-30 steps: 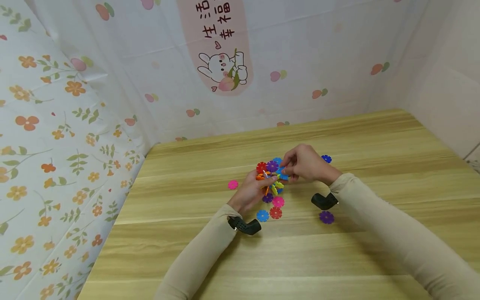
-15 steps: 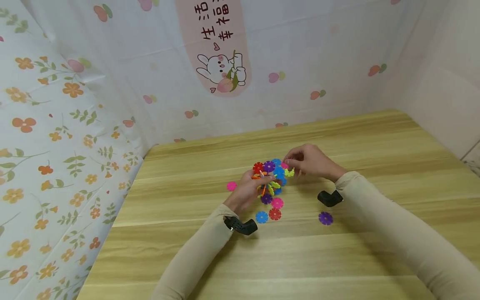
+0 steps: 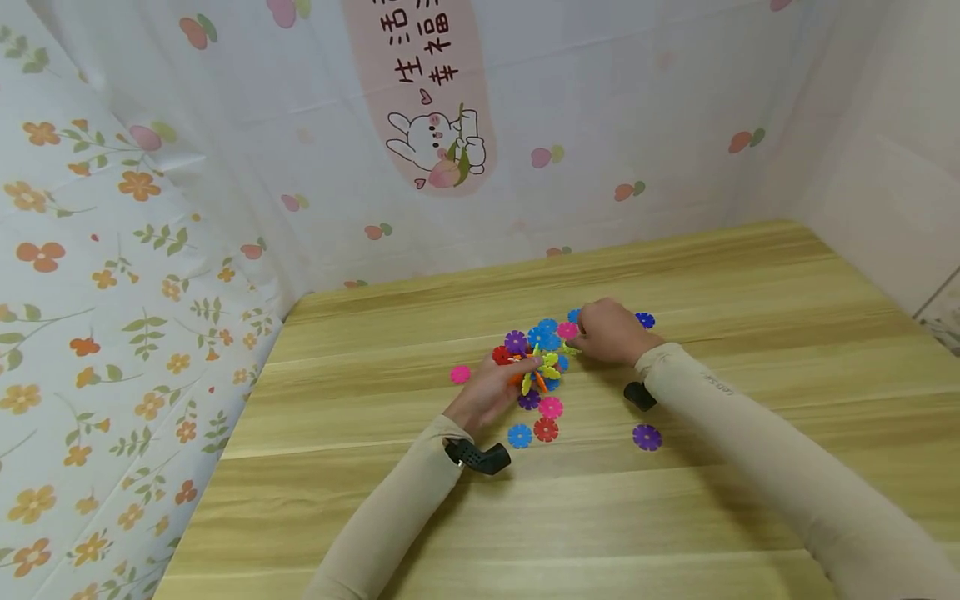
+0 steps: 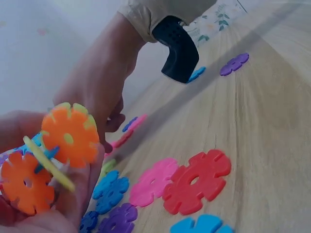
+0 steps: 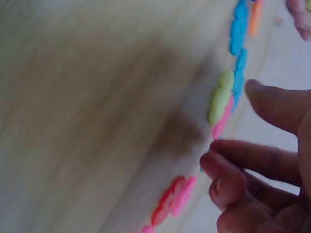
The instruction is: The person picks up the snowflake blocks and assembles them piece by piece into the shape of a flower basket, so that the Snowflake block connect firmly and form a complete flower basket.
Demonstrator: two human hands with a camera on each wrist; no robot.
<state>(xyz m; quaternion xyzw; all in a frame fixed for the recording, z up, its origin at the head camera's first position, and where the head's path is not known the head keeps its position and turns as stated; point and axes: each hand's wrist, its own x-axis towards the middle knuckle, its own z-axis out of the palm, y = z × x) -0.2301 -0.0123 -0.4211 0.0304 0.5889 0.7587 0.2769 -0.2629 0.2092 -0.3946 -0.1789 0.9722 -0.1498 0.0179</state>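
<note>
Head: left hand (image 3: 487,392) grips disc cluster (image 3: 542,380), right hand (image 3: 611,332) near pink disc (image 3: 567,331).

A wood-grain tabletop (image 3: 360,333) lies before a white backdrop sheet (image 3: 592,75) printed with small fruits (image 3: 542,157), Chinese characters (image 3: 408,70) and a cartoon rabbit (image 3: 431,142); a floral sheet (image 3: 135,325) with orange blossoms and green leaves hangs at left, a plain pale wall (image 3: 892,167) rises at right, softly lit
</note>
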